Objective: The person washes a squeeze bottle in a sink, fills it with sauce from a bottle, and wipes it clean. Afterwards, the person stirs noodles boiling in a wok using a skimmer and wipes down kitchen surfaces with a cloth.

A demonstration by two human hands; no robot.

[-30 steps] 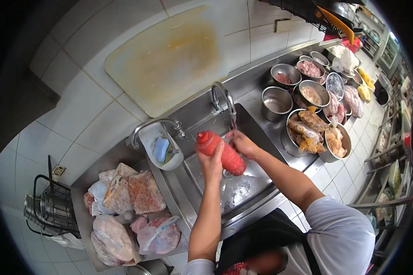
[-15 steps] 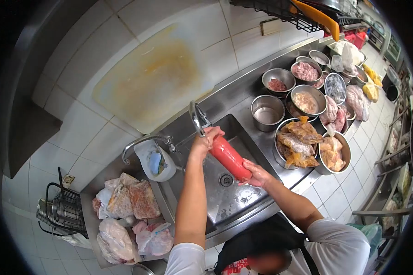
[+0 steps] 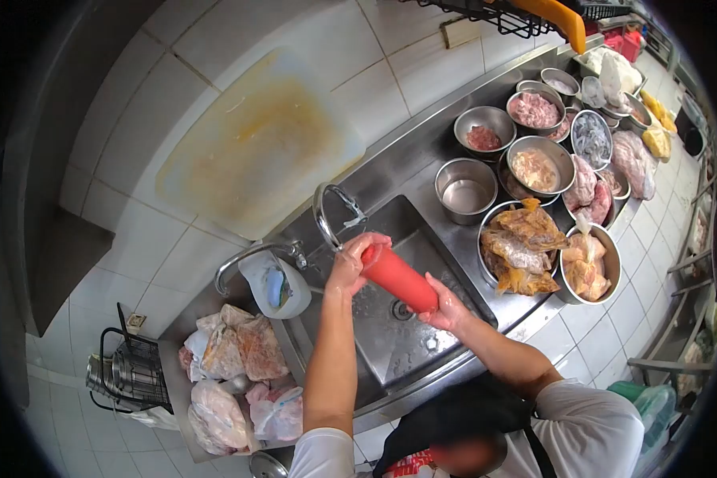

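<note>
A long, smooth red cylinder [image 3: 400, 277] is held tilted over the stainless steel sink [image 3: 382, 350], between my two hands. My left hand [image 3: 356, 263] is closed around its upper end, close under the curved faucet [image 3: 327, 211]. My right hand [image 3: 446, 307] grips the lower end, fingers along its side. What the cylinder is made of, and whether it is hollow, I cannot tell. Its upper end is partly covered by my fingers. Water drops lie on the sink floor, and the drain [image 3: 403, 309] shows just below the cylinder.
A second faucet [image 3: 251, 259] and a white container [image 3: 288, 299] with a blue item stand left of the sink. Bagged meat [image 3: 243, 350] fills the left basin. On the right counter are an empty-looking steel pot [image 3: 465, 191], bowls of meat [image 3: 536, 110] and a pot of wrapped pieces [image 3: 522, 247].
The red cylinder has turned slightly and lost its wet glare. My left hand has shifted a little down and left, away from the faucet's mouth; my right hand has moved slightly right.
</note>
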